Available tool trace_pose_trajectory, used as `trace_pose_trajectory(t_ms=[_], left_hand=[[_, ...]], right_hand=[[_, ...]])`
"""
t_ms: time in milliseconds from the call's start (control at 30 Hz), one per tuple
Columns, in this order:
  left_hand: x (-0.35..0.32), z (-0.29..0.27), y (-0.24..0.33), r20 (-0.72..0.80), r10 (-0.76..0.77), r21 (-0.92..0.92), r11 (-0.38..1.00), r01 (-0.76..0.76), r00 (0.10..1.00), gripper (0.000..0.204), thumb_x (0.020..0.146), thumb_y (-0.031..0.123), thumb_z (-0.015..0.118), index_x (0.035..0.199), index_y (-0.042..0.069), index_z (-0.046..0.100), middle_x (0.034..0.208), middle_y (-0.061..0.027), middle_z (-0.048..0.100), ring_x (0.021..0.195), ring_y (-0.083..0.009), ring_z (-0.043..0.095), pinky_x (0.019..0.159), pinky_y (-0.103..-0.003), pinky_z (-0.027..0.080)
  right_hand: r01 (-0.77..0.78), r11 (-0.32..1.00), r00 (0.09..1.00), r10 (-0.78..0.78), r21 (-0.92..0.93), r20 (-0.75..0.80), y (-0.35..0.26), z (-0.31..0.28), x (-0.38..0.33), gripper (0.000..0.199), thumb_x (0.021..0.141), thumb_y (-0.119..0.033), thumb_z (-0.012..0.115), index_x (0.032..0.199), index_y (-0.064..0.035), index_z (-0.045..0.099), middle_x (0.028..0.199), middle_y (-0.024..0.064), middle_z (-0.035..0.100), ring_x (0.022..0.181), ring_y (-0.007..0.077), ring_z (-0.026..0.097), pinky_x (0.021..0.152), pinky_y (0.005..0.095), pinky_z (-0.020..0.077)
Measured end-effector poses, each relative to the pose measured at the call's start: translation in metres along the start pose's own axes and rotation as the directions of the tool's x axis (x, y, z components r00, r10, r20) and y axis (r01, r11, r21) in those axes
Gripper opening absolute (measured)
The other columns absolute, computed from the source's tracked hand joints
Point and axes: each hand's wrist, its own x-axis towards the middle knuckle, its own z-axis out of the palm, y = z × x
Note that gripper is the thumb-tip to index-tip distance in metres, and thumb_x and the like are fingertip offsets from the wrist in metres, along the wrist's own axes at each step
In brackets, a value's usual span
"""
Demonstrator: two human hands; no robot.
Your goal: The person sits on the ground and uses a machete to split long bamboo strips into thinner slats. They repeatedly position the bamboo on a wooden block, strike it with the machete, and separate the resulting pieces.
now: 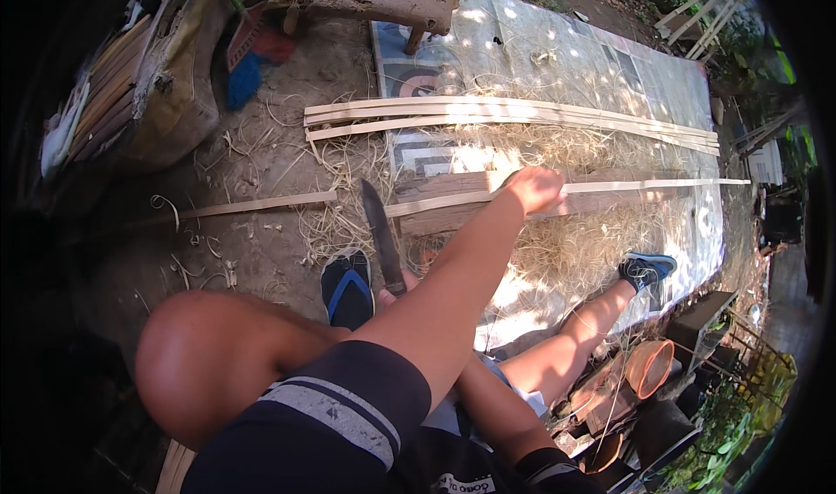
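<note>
Clasping a pale strip (644,185) in a closed grip, the left hand (535,189) is poised over a brown board (444,221); the right hand (398,289) (partly hidden by the crossing left forearm (453,289)) is wrapped round a knife (380,228), its blade near the strip's close end. The step in hand appears to be shaving the strip; the next move would call for a steady hold, with the edge clear of the forearm. Fibrous shavings (557,246) surround the board; a strip bundle (418,108) lies beyond, partly over a printed sheet (662,85). Lettering (466,483) on the dark shirt is not clearly legible.
</note>
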Motion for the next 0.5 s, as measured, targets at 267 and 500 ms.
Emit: trace_pose_trajectory(t_ms=[267,500], left_hand=[[0.011,0.042,-0.031,-0.137,-0.090,-0.117,0.990,0.074,0.987,0.036,0.102,0.032,0.059,0.111,-0.003,0.063,0.091,-0.0210,0.071,0.087,-0.0392,0.072,0.082,-0.048,0.060],[0.001,0.029,-0.009,-0.135,-0.028,0.120,0.992,0.045,0.990,0.037,0.104,0.036,0.056,0.111,0.001,0.065,0.091,-0.0184,0.072,0.083,-0.0371,0.072,0.077,-0.048,0.061]], right_hand=[[-0.074,0.967,0.996,0.086,0.243,-0.036,0.045,-0.018,0.022,0.036,0.108,-0.029,0.055,0.133,-0.0031,0.055,0.120,0.0082,0.061,0.109,0.0207,0.059,0.091,0.0358,0.0487],[-0.087,0.974,0.994,0.099,0.207,-0.049,0.041,-0.012,0.024,0.034,0.108,-0.031,0.056,0.128,-0.0029,0.057,0.110,0.0071,0.063,0.097,0.0196,0.062,0.081,0.0344,0.0514]])
